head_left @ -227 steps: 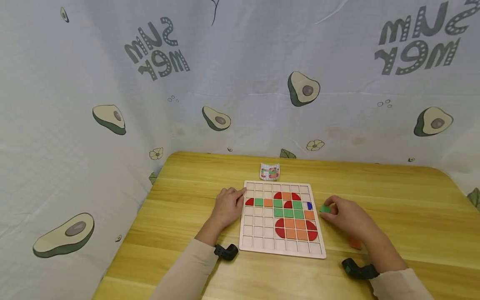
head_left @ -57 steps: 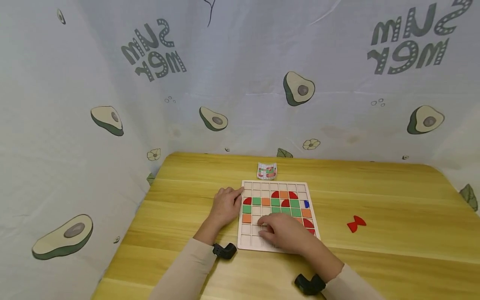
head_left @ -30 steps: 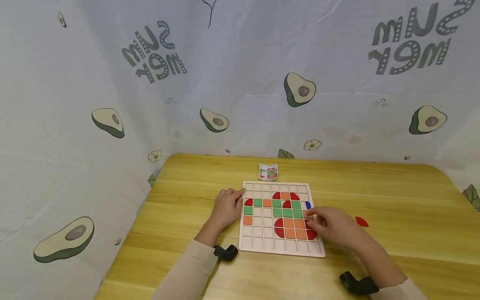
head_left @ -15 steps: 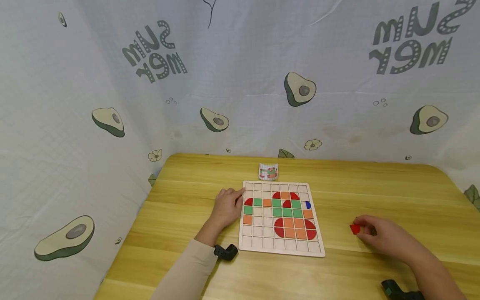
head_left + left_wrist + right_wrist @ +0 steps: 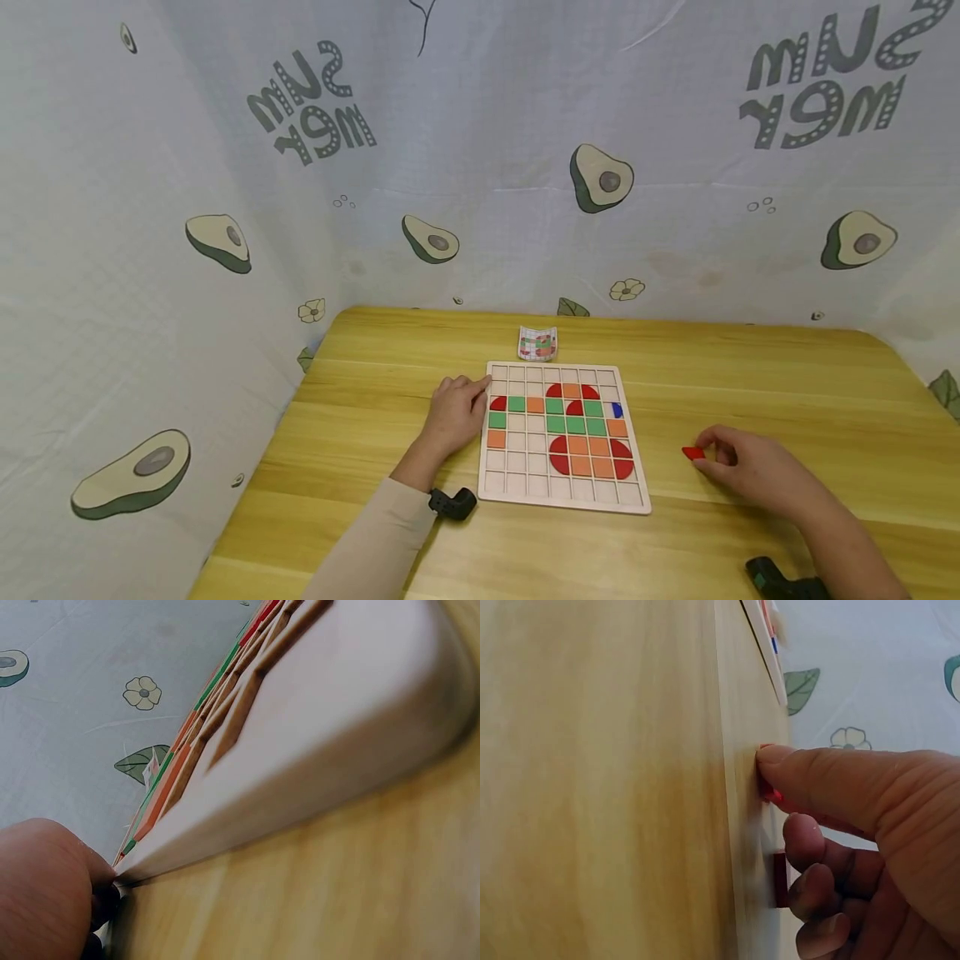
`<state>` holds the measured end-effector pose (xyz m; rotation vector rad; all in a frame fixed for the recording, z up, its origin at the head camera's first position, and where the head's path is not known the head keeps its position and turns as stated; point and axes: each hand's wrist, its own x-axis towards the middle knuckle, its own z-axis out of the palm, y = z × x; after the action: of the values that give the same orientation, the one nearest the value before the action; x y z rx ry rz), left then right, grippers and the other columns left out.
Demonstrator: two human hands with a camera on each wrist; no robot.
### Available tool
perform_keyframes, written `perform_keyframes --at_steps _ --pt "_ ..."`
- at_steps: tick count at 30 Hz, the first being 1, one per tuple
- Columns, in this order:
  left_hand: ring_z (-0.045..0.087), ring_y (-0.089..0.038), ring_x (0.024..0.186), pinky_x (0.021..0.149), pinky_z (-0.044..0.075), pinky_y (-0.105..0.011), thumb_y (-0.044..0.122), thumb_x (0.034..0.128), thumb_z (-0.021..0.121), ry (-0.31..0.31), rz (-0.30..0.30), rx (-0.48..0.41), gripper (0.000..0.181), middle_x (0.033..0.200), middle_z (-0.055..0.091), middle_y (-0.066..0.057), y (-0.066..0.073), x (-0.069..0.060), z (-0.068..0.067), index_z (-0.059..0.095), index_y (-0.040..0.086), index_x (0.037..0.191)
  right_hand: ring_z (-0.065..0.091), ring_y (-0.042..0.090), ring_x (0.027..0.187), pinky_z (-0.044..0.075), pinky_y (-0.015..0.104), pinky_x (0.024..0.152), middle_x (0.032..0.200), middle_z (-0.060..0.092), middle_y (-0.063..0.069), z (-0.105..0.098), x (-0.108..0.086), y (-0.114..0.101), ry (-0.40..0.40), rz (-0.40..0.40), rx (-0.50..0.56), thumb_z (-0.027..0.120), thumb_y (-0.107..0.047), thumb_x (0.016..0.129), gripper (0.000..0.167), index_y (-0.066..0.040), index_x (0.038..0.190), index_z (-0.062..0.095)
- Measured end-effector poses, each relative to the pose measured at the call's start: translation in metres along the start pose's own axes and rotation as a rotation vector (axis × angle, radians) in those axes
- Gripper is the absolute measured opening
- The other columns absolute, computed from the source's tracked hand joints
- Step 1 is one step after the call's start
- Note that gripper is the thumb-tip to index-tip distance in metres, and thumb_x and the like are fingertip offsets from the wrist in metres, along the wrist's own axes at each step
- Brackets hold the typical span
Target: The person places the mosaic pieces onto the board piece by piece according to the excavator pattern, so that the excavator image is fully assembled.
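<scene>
The wooden grid board (image 5: 517, 483) lies flat on the table, holding red quarter-round pieces, green and orange squares and a blue piece (image 5: 617, 410). My left hand (image 5: 452, 412) rests at the board's left side, its index fingertip touching the edge near the upper corner. To the right of the board, low over the table, my right hand (image 5: 757, 475) pinches a red quarter-round piece (image 5: 692, 453) between thumb and index finger. In the right wrist view, another dark red piece (image 5: 781, 879) shows beside the curled lower fingers; the head view hides it behind the hand.
A small curled pattern card (image 5: 537, 344) stands behind the board, printed with a coloured grid. The wooden table (image 5: 390, 350) reaches back to a white curtain (image 5: 495, 167) with avocado prints. A black wrist camera (image 5: 453, 504) sits on the left wrist, close to the board's near corner.
A green and an orange square now lie in the board's left column. My right hand has left the board for the right side and picked up a red piece. The left hand stays put.
</scene>
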<state>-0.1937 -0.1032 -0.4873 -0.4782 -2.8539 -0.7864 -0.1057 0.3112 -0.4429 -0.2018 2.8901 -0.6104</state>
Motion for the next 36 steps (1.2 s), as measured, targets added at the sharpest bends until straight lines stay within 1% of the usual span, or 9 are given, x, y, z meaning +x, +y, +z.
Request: perform_keyframes --at_steps 4,8,12,15,21,24,30,36 --pt "0.054 -0.022 0.091 0.081 0.042 -0.034 0.021 0.1035 0.056 0.000 -0.005 -0.007 0.037 0.108 0.071 -0.007 0.001 -0.001 0.000 0.066 0.016 0.138 0.040 0.005 0.060 0.033 0.024 0.057 0.074 0.051 -0.005 0.001 0.001 -0.005 0.022 -0.010 -0.029 0.075 -0.028 0.092 0.022 -0.009 0.103 0.068" --pt "0.055 -0.022 0.092 0.081 0.042 -0.034 0.021 0.1034 0.057 0.004 -0.008 -0.008 0.037 0.109 0.072 -0.006 0.000 0.000 0.001 0.067 0.016 0.138 0.039 0.005 0.059 0.032 0.024 0.057 0.071 0.050 -0.006 0.005 0.003 -0.022 0.048 -0.032 -0.047 0.077 -0.030 0.091 0.023 -0.011 0.100 0.069" --pt "0.055 -0.023 0.094 0.080 0.041 -0.034 0.020 0.1029 0.057 0.007 -0.009 -0.014 0.037 0.109 0.072 -0.007 -0.002 0.000 0.001 0.067 0.016 0.138 0.041 0.006 0.060 0.032 0.024 0.057 0.071 0.050 -0.006 0.007 0.007 -0.050 0.034 -0.051 -0.041 0.077 -0.035 0.089 0.026 -0.013 0.100 0.069" --pt "0.055 -0.022 0.093 0.079 0.040 -0.033 0.021 0.1033 0.056 0.001 -0.012 -0.013 0.037 0.110 0.072 -0.007 -0.002 0.000 0.002 0.067 0.016 0.138 0.042 0.008 0.060 0.033 0.024 0.056 0.070 0.050 -0.006 0.010 0.011 -0.074 0.009 -0.069 -0.022 0.078 -0.035 0.089 0.024 -0.015 0.099 0.069" --pt "0.054 -0.021 0.091 0.079 0.040 -0.033 0.021 0.1039 0.056 -0.008 -0.008 -0.009 0.037 0.109 0.072 -0.006 -0.002 0.001 0.002 0.066 0.017 0.139 0.045 0.010 0.064 0.035 0.023 0.057 0.068 0.050 -0.006 0.021 0.022 -0.120 -0.032 -0.106 -0.004 0.080 -0.035 0.087 0.025 -0.015 0.098 0.070" --pt "0.055 -0.021 0.092 0.079 0.041 -0.034 0.021 0.1036 0.056 -0.010 -0.008 -0.012 0.037 0.109 0.072 -0.006 -0.002 0.000 0.001 0.066 0.017 0.139 0.046 0.009 0.064 0.037 0.023 0.058 0.066 0.050 -0.007 0.031 0.029 -0.141 -0.034 -0.154 -0.009 0.081 -0.035 0.086 0.022 -0.016 0.095 0.071" --pt "0.055 -0.022 0.092 0.079 0.041 -0.033 0.021 0.1041 0.055 -0.017 -0.015 -0.006 0.037 0.111 0.072 -0.007 0.000 0.000 -0.001 0.066 0.016 0.139 0.042 0.003 0.058 0.036 0.021 0.057 0.061 0.046 -0.013 0.054 0.042 -0.173 -0.007 -0.307 -0.049 0.079 -0.036 0.088 0.019 -0.020 0.092 0.071" --pt "0.055 -0.022 0.093 0.080 0.041 -0.034 0.023 0.1046 0.054 -0.021 -0.024 -0.003 0.037 0.111 0.072 -0.006 -0.001 0.001 0.000 0.066 0.017 0.140 0.044 0.003 0.061 0.038 0.023 0.057 0.062 0.047 -0.016 0.074 0.051 -0.196 -0.055 -0.414 -0.051 0.078 -0.036 0.088 0.020 -0.018 0.093 0.071"
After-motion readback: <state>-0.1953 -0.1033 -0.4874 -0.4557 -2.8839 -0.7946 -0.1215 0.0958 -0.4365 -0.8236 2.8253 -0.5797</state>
